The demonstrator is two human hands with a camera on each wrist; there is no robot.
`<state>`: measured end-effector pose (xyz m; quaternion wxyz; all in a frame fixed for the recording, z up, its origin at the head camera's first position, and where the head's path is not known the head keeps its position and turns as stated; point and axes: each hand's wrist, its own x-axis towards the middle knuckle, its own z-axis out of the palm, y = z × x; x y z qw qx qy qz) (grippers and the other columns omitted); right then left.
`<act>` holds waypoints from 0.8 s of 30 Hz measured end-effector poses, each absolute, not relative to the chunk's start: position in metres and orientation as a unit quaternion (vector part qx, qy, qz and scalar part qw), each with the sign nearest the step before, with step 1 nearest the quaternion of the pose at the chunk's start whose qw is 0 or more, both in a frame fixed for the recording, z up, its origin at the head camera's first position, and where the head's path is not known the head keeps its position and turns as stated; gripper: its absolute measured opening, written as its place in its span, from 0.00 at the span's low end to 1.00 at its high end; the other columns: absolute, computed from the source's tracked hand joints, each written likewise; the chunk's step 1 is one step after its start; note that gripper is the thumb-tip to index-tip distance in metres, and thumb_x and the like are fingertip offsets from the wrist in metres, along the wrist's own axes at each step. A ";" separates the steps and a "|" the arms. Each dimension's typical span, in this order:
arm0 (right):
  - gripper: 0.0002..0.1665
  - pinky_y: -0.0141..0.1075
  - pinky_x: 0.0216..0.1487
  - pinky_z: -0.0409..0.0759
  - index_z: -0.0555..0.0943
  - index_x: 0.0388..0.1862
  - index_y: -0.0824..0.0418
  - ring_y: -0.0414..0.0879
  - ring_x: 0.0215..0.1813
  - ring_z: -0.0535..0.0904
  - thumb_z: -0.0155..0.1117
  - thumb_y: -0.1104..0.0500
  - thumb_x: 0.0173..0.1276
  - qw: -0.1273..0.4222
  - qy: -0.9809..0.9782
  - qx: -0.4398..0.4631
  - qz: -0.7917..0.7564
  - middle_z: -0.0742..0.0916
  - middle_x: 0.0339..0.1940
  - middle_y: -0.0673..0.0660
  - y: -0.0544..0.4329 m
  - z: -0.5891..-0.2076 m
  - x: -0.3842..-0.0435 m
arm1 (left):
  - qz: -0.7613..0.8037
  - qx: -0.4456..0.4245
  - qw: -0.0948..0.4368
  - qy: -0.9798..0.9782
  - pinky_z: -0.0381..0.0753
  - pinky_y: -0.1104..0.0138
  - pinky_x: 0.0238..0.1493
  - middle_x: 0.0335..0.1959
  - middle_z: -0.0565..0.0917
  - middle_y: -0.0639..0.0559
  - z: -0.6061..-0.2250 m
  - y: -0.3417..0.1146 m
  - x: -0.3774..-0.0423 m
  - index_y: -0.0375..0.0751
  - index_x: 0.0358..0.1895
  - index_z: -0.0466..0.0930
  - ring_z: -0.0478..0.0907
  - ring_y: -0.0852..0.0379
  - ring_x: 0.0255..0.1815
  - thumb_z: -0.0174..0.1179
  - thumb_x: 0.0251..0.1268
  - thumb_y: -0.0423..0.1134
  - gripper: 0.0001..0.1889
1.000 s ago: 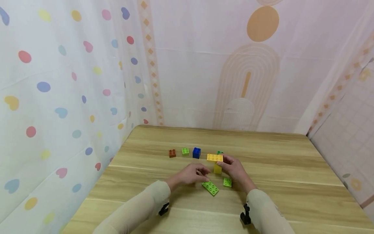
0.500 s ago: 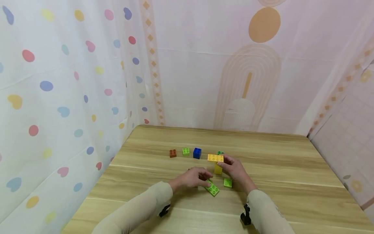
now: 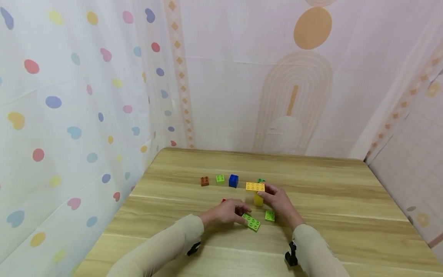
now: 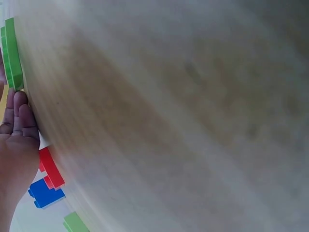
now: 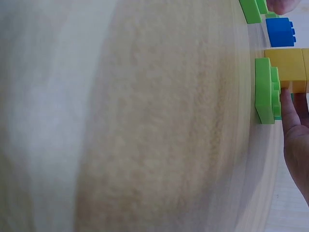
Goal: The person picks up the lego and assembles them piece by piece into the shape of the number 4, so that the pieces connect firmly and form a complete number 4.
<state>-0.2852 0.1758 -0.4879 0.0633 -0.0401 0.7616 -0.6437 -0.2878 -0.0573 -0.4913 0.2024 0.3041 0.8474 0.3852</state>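
With the yellow stack [image 3: 258, 199], held in the right grip [image 3: 278, 200], as clock centre in the head view, the left grip [image 3: 226, 212] pinches the long lime brick [image 3: 252, 223] at 6 o'clock. The wood-grained counter [image 3: 328, 196] bears a blue brick [image 3: 233, 181] at 10 o'clock; a dotted curtain [image 3: 79, 111] hangs at 10, an arch-printed curtain [image 3: 235, 88] at 12.

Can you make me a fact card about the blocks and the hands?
Left hand: at one end of the long lime brick
Right hand: holding the yellow tower
Tower top: wide orange-yellow brick
Back row: brown brick, far lime brick, blue brick
Partly hidden in head view: red brick, dark green brick
Beside right hand: near lime brick
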 end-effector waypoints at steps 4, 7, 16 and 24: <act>0.26 0.46 0.60 0.76 0.76 0.67 0.60 0.51 0.60 0.77 0.65 0.55 0.72 0.062 0.762 -0.048 -0.643 0.81 0.61 0.60 0.176 -0.488 -0.285 | 0.366 0.318 0.202 0.851 0.75 0.69 0.46 0.40 0.80 0.64 -0.490 -0.057 -0.287 0.46 0.53 0.85 0.75 0.64 0.41 0.73 0.59 0.40 0.18; 0.27 0.46 0.60 0.76 0.76 0.68 0.60 0.51 0.60 0.77 0.65 0.56 0.72 0.065 0.761 -0.046 -0.644 0.81 0.61 0.60 0.176 -0.488 -0.285 | 0.345 0.333 0.199 0.855 0.74 0.70 0.47 0.41 0.79 0.65 -0.490 -0.057 -0.286 0.46 0.54 0.85 0.74 0.65 0.41 0.74 0.58 0.41 0.19; 0.28 0.46 0.61 0.76 0.75 0.69 0.59 0.52 0.62 0.77 0.65 0.55 0.72 0.071 0.750 -0.039 -0.656 0.80 0.62 0.59 0.175 -0.489 -0.283 | 0.263 0.382 0.163 0.871 0.72 0.74 0.45 0.39 0.76 0.65 -0.488 -0.054 -0.285 0.46 0.52 0.86 0.71 0.68 0.39 0.73 0.58 0.44 0.18; 0.26 0.46 0.62 0.75 0.76 0.67 0.58 0.52 0.62 0.76 0.65 0.54 0.72 0.073 0.748 -0.030 -0.659 0.81 0.62 0.58 0.175 -0.486 -0.282 | 0.293 0.347 0.162 0.876 0.74 0.71 0.45 0.39 0.79 0.65 -0.484 -0.056 -0.288 0.47 0.50 0.86 0.73 0.67 0.39 0.72 0.60 0.45 0.16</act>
